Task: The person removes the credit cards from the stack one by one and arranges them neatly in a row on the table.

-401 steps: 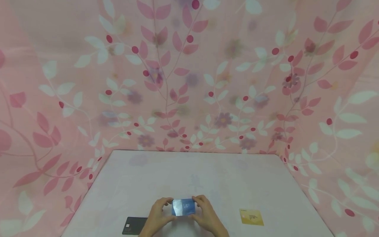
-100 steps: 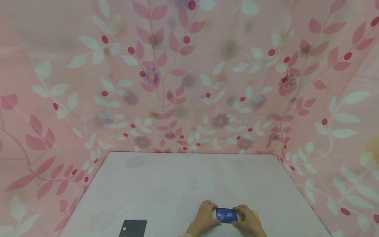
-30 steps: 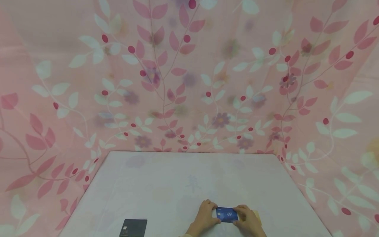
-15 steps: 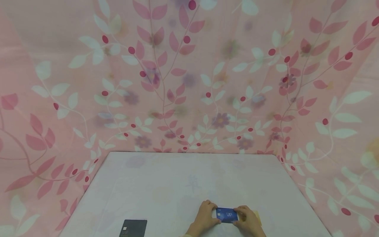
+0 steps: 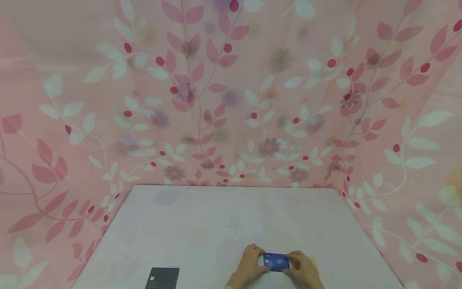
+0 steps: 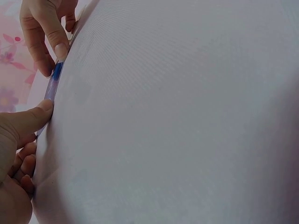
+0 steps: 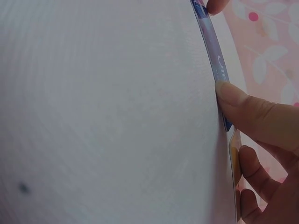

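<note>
A blue card printed "VIP", with a chip at its left, lies flat on or just over the white tabletop. My left hand holds its left end between thumb and fingers; my right hand holds the right end the same way. In the left wrist view the blue card appears edge-on between both thumbs. The right wrist view shows my thumb on the near edge of the blue card. Just right of it lies a yellow card, mostly hidden by my right hand.
A black card with a chip lies on the white table at the front left, partly cut off by the frame. Pink floral fabric hangs behind the table and along both sides.
Since the oldest frame, both hands have moved the blue card rightward from the table's middle to beside the yellow card. Over the last few seconds hands and card have stayed almost still.
</note>
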A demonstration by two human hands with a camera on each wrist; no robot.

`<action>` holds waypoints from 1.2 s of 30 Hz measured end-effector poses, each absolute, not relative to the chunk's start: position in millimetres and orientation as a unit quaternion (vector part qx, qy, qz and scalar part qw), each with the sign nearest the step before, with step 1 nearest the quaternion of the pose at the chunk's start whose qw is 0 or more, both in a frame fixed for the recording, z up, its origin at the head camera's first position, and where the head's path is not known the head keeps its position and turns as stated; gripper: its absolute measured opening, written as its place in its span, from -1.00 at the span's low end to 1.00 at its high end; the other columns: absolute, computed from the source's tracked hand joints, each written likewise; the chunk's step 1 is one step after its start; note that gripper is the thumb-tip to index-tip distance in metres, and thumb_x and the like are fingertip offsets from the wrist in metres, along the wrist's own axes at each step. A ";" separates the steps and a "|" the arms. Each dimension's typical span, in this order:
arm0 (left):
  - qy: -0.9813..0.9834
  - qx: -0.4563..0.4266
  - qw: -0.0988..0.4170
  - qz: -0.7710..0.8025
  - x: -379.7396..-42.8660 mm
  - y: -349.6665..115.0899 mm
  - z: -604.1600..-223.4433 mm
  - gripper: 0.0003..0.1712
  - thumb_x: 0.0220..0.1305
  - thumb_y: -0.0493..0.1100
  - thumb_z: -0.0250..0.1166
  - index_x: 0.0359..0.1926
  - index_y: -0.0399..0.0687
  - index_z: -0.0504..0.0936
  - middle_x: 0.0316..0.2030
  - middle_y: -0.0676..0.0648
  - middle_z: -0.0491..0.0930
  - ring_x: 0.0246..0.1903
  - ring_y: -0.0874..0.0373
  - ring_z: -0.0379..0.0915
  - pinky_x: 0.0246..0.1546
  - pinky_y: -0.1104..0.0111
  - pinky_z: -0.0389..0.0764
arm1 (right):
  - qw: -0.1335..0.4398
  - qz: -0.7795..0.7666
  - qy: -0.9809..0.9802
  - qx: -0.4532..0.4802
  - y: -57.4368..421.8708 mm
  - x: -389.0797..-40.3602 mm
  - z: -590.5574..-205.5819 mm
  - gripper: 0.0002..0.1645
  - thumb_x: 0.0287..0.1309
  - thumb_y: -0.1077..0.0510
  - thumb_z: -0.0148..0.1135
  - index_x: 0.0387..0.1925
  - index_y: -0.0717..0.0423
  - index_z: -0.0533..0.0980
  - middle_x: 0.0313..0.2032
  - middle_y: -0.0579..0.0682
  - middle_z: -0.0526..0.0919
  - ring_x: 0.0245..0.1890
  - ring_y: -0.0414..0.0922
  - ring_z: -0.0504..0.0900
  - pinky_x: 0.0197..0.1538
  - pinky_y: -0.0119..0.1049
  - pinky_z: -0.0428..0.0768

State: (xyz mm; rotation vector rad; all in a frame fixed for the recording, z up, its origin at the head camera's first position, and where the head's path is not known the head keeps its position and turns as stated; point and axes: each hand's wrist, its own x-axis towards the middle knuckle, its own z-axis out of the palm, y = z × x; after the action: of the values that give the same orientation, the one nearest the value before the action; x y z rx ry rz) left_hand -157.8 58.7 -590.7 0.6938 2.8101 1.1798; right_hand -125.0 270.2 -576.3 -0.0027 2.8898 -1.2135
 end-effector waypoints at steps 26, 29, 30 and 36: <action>0.898 0.231 -0.006 0.374 -157.6 58.3 -593.5 -0.49 -0.17 -0.07 0.53 -0.16 -0.20 0.63 -0.39 0.11 0.34 -0.32 0.31 0.19 -0.23 0.43 0.39 | -0.006 -0.377 0.926 -0.001 267.0 -124.3 -572.4 -0.50 -0.34 0.25 0.52 -0.19 0.21 0.61 -0.16 0.03 0.58 -0.10 0.09 0.56 -0.02 0.07 0.52; 0.899 0.231 -0.004 0.373 -157.7 58.6 -594.2 -0.49 -0.17 -0.08 0.53 -0.15 -0.20 0.63 -0.39 0.11 0.33 -0.32 0.31 0.18 -0.23 0.43 0.39 | -0.005 -0.377 0.926 0.004 267.2 -124.4 -573.6 -0.50 -0.34 0.25 0.51 -0.19 0.21 0.61 -0.15 0.03 0.58 -0.09 0.10 0.55 -0.01 0.07 0.52; 0.899 0.229 -0.002 0.373 -157.7 58.5 -593.9 -0.49 -0.17 -0.08 0.53 -0.15 -0.20 0.63 -0.39 0.11 0.33 -0.32 0.31 0.18 -0.22 0.43 0.39 | -0.005 -0.378 0.926 0.004 267.3 -124.4 -573.7 -0.50 -0.33 0.25 0.51 -0.19 0.22 0.61 -0.15 0.04 0.58 -0.10 0.10 0.55 -0.02 0.07 0.52; 0.899 0.222 0.019 0.378 -158.3 58.3 -593.3 -0.45 -0.17 -0.04 0.53 -0.13 -0.19 0.62 -0.37 0.11 0.35 -0.30 0.31 0.20 -0.20 0.41 0.41 | -0.011 -0.367 0.930 -0.002 268.2 -125.1 -573.0 -0.49 -0.34 0.21 0.53 -0.19 0.20 0.61 -0.15 0.04 0.58 -0.14 0.10 0.57 -0.09 0.03 0.56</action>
State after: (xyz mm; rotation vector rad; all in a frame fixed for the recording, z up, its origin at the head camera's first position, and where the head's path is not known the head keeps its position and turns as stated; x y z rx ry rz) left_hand -158.3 58.3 -593.3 0.6874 2.7890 1.1728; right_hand -125.1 268.2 -573.0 -0.0079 2.9420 -1.1615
